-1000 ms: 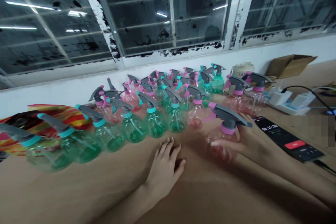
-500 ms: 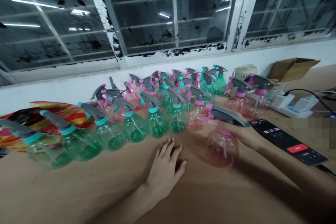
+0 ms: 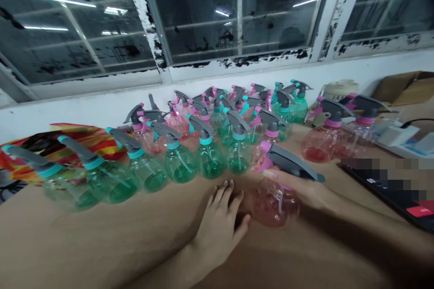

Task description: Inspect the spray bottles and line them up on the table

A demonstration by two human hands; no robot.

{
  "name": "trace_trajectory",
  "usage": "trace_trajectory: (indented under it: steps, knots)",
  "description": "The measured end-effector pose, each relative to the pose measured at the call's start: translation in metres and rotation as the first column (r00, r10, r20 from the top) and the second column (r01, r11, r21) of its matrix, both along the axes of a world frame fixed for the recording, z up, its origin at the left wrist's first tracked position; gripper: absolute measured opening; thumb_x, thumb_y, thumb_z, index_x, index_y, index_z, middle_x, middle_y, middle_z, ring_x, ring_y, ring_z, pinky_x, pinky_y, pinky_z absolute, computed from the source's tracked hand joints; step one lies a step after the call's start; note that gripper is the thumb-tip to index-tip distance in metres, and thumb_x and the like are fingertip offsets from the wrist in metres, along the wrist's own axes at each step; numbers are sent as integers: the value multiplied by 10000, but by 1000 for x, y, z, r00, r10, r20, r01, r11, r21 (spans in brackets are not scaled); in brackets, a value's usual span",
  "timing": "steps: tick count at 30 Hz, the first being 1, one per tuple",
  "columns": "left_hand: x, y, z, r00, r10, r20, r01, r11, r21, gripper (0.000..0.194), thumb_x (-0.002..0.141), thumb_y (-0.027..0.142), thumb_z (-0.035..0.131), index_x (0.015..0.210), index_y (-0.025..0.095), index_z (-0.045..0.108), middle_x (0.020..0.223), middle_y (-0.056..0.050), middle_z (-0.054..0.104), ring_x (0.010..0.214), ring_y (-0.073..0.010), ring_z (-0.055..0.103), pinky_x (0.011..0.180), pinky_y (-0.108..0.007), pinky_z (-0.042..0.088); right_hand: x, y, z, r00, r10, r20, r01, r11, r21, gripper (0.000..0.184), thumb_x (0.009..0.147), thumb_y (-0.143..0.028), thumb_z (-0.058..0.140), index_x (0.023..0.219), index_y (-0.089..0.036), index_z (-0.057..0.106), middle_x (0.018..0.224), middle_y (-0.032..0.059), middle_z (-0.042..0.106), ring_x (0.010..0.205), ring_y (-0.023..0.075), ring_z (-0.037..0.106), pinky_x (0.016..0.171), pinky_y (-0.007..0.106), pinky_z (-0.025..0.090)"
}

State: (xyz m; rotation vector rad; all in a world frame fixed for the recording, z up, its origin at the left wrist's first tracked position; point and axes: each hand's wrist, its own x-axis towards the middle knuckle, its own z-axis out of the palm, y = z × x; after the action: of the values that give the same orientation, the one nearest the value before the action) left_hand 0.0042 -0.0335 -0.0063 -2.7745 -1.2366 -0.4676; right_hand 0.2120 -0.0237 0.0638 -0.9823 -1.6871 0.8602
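My right hand (image 3: 305, 187) is closed round the neck of a pink spray bottle (image 3: 273, 205) with a grey trigger head (image 3: 291, 165). The bottle hangs tilted just over the brown table (image 3: 101, 244). My left hand (image 3: 222, 223) lies flat on the table with its fingers stretched out, right beside the pink bottle's left side. Just beyond my fingertips stands a row of green spray bottles (image 3: 210, 158) with teal collars.
Several more pink and green spray bottles (image 3: 237, 108) crowd the back by the white wall. Two pink bottles (image 3: 322, 140) stand at the right. A phone (image 3: 400, 196) showing a timer lies at the right edge, near a power strip (image 3: 400, 137) and a cardboard box (image 3: 403, 86). A striped cloth (image 3: 50, 144) lies at the left.
My right hand moved from the bottle's body to its neck, lifted it, and brought it left toward my left hand. The left hand stayed flat on the table.
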Motion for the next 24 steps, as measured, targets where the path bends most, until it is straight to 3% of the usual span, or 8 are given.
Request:
trace_trajectory:
  steps: [7,12,17,20,24]
  knots:
    - [1,-2,3,1000,8,-17,-8,999,-36,380,888,323,526,1225,146,526,1378,-156,441,1274,-323,391,1007,-533,357,-12,7,-3,998,-35,-53,35,999,-9,235,763,-434,628,668,-256,508,636,-32,483,578,147,496,547,288,453]
    - [1,-2,3,1000,19,-5,-19,999,-41,407,884,323,541,1250,147,512,1389,-159,426,1282,-324,378,1015,-532,347,-12,8,6,997,30,-66,-33,998,-44,197,767,-429,629,703,-262,547,680,-25,551,637,166,567,637,324,500]
    - [1,-2,2,1000,8,-27,-10,999,-45,412,882,309,538,1257,142,504,1387,-166,425,1282,-325,375,1007,-540,350,-9,7,11,986,135,-99,-139,990,-34,92,804,-359,616,872,-297,629,937,4,670,920,208,639,865,387,499]
    - [2,-2,2,1000,15,-19,-16,999,-46,407,889,325,527,1255,147,509,1381,-157,435,1283,-316,375,1015,-526,345,-6,7,8,990,126,-64,-127,992,-21,193,813,-363,612,999,-324,642,1058,13,669,1004,227,623,931,432,468]
    - [2,-1,3,1000,13,-16,-14,999,-45,418,898,336,514,1266,138,497,1390,-160,424,1289,-318,366,1014,-519,349,1,15,0,996,76,-45,-77,997,-27,323,821,-341,618,1144,-350,603,1173,-2,640,1027,218,623,934,402,474]
